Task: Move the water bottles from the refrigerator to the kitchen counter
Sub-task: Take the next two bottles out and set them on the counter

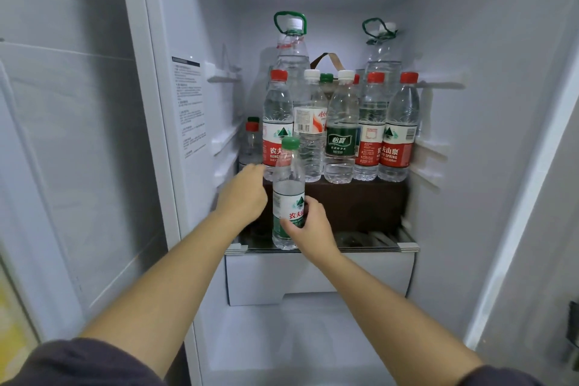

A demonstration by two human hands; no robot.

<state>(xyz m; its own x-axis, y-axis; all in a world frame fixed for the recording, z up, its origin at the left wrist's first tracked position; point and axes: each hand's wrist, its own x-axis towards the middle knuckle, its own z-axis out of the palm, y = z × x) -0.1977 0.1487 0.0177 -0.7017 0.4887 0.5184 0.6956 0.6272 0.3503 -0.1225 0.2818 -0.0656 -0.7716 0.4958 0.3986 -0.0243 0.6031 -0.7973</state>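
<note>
My right hand (308, 226) grips a green-capped water bottle (288, 191) round its label, upright at the front of the glass shelf (376, 246). My left hand (242, 193), blurred, reaches beside it with loose fingers towards the base of a red-capped bottle (277, 122) and holds nothing. Several more water bottles (369, 128) with red, white and green caps stand in a row on a brown box (344, 204). Two large bottles with green handles (291, 47) (382, 53) stand behind them. A small red-capped bottle (251, 141) sits at the far left, partly hidden.
The refrigerator door (78, 135) stands open on the left. A white drawer (313, 279) sits under the glass shelf. Shelf rails (429, 160) line both inner walls. A brown strap (329, 59) shows behind the bottle row.
</note>
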